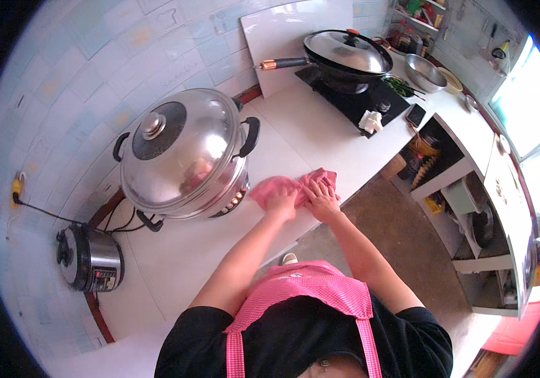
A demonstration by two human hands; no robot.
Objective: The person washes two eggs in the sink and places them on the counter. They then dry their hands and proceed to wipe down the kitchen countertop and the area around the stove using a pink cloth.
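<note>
A pink cloth point(270, 189) lies bunched on the white countertop point(298, 146), near its front edge. My left hand point(283, 203) has hold of its middle part, fingers partly buried in the folds. Over the cloth's right end my right hand point(321, 201) presses down, fingers spread across the gathered fabric. Just left of the cloth stands a large domed steel steamer pot point(180, 156) with black handles. Below its rim, lit indicator lights show on a control panel point(232, 203).
A lidded wok point(345, 56) sits on a black cooktop point(383, 111), its handle pointing left. Crumpled white tissue point(371, 122) and a phone point(415, 115) lie nearby. An electric pressure cooker point(92, 260) stands at left, with cords behind. Open shelves point(442, 189) run along the right.
</note>
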